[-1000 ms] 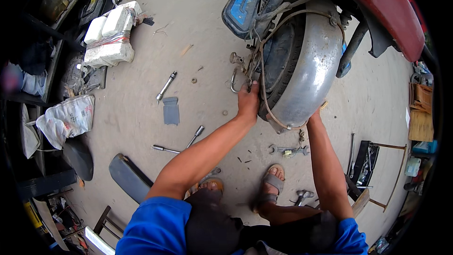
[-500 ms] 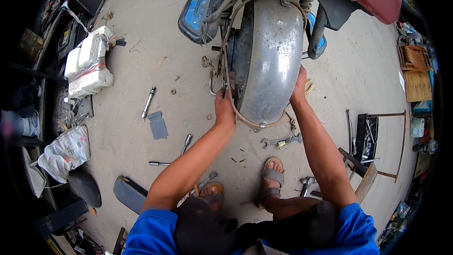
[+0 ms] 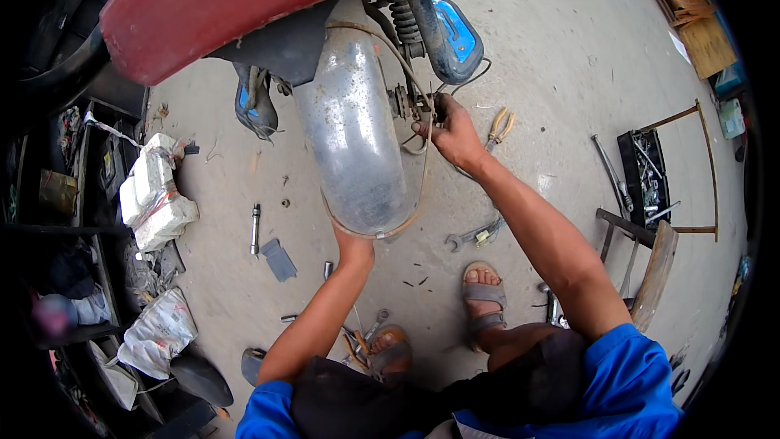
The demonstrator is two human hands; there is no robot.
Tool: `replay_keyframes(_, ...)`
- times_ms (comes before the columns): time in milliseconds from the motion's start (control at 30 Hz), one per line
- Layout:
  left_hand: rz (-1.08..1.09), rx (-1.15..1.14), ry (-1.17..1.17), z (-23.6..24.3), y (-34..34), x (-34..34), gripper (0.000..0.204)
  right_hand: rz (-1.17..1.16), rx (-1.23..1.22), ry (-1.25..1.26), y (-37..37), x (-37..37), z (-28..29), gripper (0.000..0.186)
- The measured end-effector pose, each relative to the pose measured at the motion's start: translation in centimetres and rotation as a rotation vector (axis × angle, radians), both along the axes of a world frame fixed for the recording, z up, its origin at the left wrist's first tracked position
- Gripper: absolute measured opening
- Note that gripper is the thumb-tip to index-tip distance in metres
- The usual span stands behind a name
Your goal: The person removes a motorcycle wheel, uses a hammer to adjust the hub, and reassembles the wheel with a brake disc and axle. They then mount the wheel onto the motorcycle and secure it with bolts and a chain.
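Note:
A scooter-like vehicle stands before me, its rear wheel covered by a scuffed silver mudguard [image 3: 349, 130] with a bent metal tube [image 3: 426, 171] looping around it. My right hand [image 3: 457, 134] is at the hub on the wheel's right side, its fingers curled around a dark part near the axle [image 3: 403, 103]. The part itself is mostly covered by the fingers. My left hand [image 3: 354, 245] reaches under the mudguard's near end, with its fingers out of sight. Above the hub are a coil spring shock absorber [image 3: 403, 16] and red bodywork [image 3: 252, 8].
Pliers [image 3: 500, 127] lie right of my right hand. An open-ended wrench [image 3: 465, 237] is by my foot, and a socket tool [image 3: 256, 229] lies left. A black toolbox [image 3: 642, 175] and a wooden-topped stool [image 3: 655, 276] stand right. Shelving with white foam blocks [image 3: 158, 191] lines the left.
My right hand has come from beside the mudguard to the hub on the right. My left hand has left the hub's left side and gone under the mudguard. The view has shifted.

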State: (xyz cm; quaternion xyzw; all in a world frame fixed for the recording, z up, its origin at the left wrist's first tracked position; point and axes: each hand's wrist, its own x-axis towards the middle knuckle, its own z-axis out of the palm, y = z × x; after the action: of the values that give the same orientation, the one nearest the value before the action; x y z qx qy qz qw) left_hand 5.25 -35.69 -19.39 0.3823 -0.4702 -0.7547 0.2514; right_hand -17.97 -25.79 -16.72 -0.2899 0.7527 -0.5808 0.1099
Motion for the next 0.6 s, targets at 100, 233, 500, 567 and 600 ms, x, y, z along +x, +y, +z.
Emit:
replay_keyframes(100, -0.116, -0.161, -0.167, 0.3, 0.2, 0.6, 0.050, -0.105, 0.157, 0.161, -0.5, 0.4, 0.0, 0.044)
replay_keyframes(233, -0.380, -0.565, -0.339, -0.4, 0.2, 1.4, 0.052, -0.207, 0.125, 0.482, -0.6, 0.6, -0.8, 0.045)
replay_keyframes(500, -0.395, -0.555, -0.163, 2.2, 2.0, 0.6, 0.057, -0.198, 0.204, 0.663, 0.1, 0.7, -0.5, 0.035)
replay_keyframes(567, -0.367, -0.588, -0.179, 2.0, 2.0, 0.2, 0.058, -0.179, 0.199, 0.680, 0.2, 0.7, -0.2, 0.032)
replay_keyframes(600, -0.353, -0.605, -0.186, 1.9, 2.1, 0.1, 0.059, -0.162, 0.217, 0.672, 0.3, 0.5, -0.1, 0.030)
